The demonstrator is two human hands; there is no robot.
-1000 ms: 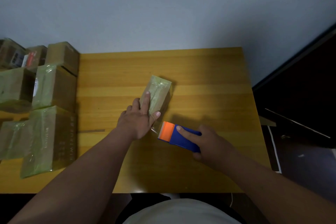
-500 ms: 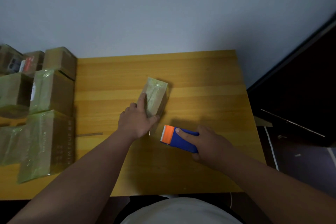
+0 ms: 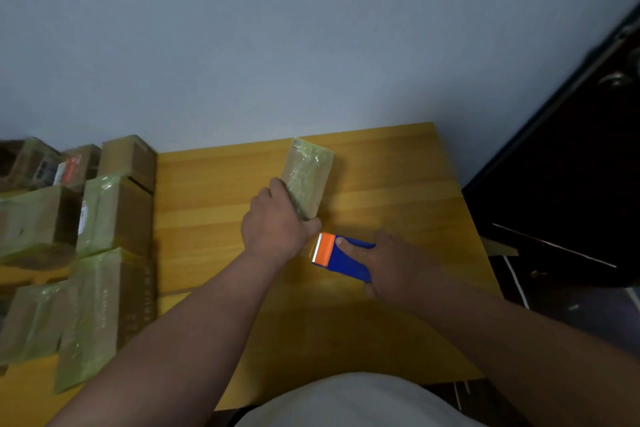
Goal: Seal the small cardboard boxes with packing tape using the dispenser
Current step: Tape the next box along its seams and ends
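A small cardboard box (image 3: pixel 308 177) wrapped in clear greenish tape lies on the wooden table (image 3: pixel 398 191), its long side pointing away from me. My left hand (image 3: pixel 277 222) grips its near end, fingers curled round the left side and thumb under the near corner. Just to the right, my right hand (image 3: pixel 391 260) holds the blue tape dispenser (image 3: pixel 346 256) flat on the table, index finger laid along its top. The dispenser's orange toothed blade end (image 3: pixel 323 248) points toward my left hand. A short clear strip of tape seems to run from the blade to the box.
Several taped cardboard boxes (image 3: pixel 104 218) are piled along the table's left side, some stacked. A grey wall stands right behind the table. A dark door (image 3: pixel 571 184) and floor lie beyond the table's right edge. My white shirt fills the bottom edge.
My left hand has shifted from lying flat on top of the box to gripping its near end. The dispenser and right hand stay put. The camera has tilted, so everything sits lower in view.
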